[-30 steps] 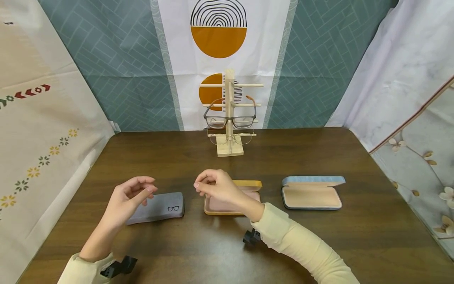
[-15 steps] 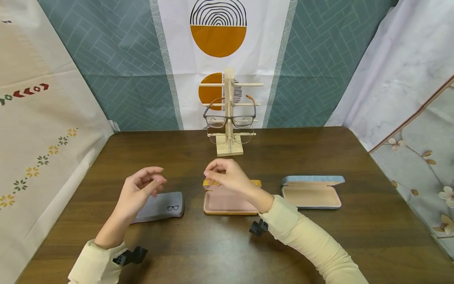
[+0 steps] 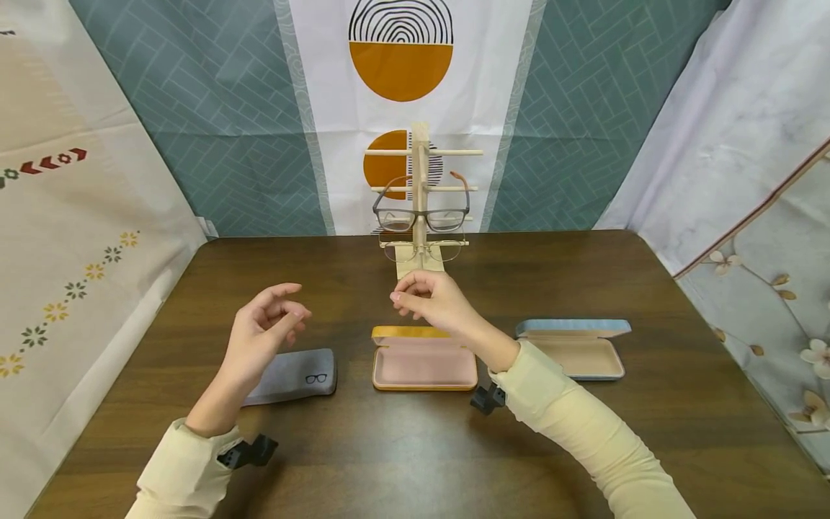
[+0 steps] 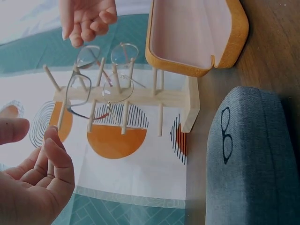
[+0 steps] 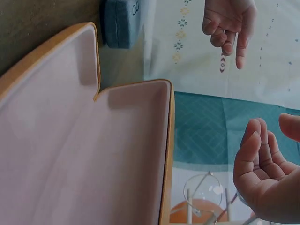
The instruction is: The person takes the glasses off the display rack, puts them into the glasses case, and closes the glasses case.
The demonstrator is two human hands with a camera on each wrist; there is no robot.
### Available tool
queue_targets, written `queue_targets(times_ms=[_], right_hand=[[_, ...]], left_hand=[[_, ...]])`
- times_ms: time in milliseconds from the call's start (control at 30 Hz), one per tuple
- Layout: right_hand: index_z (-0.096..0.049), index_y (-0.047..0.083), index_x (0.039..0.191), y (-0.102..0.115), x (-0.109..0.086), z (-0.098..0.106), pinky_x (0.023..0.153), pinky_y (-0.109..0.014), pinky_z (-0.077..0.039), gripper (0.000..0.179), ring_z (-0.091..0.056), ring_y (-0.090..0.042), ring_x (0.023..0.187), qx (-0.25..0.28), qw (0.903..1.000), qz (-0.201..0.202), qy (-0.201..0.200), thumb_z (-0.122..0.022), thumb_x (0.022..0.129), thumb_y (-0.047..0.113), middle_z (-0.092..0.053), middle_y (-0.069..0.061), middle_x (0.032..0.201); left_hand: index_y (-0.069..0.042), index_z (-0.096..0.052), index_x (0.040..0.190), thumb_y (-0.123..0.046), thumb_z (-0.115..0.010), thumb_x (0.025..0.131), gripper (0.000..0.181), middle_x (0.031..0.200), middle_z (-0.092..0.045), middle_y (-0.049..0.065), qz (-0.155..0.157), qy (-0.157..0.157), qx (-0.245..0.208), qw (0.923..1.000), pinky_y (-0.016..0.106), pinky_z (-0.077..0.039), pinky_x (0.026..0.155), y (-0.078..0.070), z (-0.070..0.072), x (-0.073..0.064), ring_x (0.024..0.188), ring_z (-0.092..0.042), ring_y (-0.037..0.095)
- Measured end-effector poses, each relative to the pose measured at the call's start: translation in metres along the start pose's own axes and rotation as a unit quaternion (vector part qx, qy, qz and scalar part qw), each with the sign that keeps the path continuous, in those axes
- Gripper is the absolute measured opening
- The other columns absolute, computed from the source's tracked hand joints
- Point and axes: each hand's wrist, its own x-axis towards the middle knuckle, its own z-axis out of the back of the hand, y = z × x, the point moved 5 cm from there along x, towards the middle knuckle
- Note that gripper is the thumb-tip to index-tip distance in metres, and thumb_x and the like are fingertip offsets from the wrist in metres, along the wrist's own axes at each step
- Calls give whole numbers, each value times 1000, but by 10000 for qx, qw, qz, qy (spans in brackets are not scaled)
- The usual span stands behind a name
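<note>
In the head view my left hand (image 3: 264,328) hovers above the closed grey fabric glasses case (image 3: 295,375), its fingers loosely bent and holding nothing. My right hand (image 3: 436,301), likewise loosely bent and bare, is raised between the yellow glasses case (image 3: 424,369) and the wooden display stand (image 3: 420,144). That yellow case lies with its lid up and its pink lining bare. On the stand hang dark-framed glasses (image 3: 447,220) and, lower down, thin wire-rimmed glasses (image 4: 121,54). The left wrist view has a gap between thumb and fingertips (image 4: 52,136).
A blue glasses case (image 3: 573,328) stands with its lid raised at the right, partly behind the right forearm. The brown table (image 3: 389,461) meets patterned cloth hangings (image 3: 246,180) at its back and sides. Each wrist carries a small black camera mount (image 3: 249,452).
Both hands have moved forward and to the right, the right one from over the yellow case towards the stand's base. The yellow case now shows fully. Nothing has been picked up.
</note>
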Motion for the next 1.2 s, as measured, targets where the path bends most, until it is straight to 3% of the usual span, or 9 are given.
queue_targets(times_ms=[300,567,833,1033,1200], right_hand=[[-61,-1,92,5,5,17,65,-37,-51,11,-60,-20,69,60,9999,-30,-151,-62,86,8,-62,-7,74],[-61,-3,98,12,8,32,60,-28,-49,16,-61,-19,71,-131,9992,198,-322,-61,87,8,-65,-12,82],[-60,-3,102,16,11,47,61,-32,-50,19,-60,-29,76,-119,9980,356,-510,-61,87,9,-65,-9,79],[-57,-7,106,19,12,53,58,-25,-48,24,-58,-16,68,-28,9969,428,-666,-61,87,7,-64,-9,78],[-55,-10,108,22,13,58,56,-24,-48,27,-59,-24,71,99,9956,517,-769,-61,86,5,-65,-11,80]], left_hand=[[-2,-48,122,1,-54,89,34,79,-64,-5,-86,-149,134,9998,21,-46,51,-2,-7,15,65,-58,9],[0,-43,127,-1,-55,89,39,79,-64,-7,-187,-254,256,9992,22,-47,52,-4,-11,28,66,-59,8],[-2,-39,132,-4,-56,90,46,81,-62,-8,-119,-209,277,9993,21,-49,57,-5,-17,39,69,-60,8],[-1,-37,133,0,-55,89,48,80,-62,-10,-120,-290,73,9995,22,-49,56,-5,-23,47,68,-59,8],[-2,-36,134,4,-54,87,50,86,-61,-5,-166,-359,-26,9992,25,-50,58,-6,-28,51,70,-59,10]])
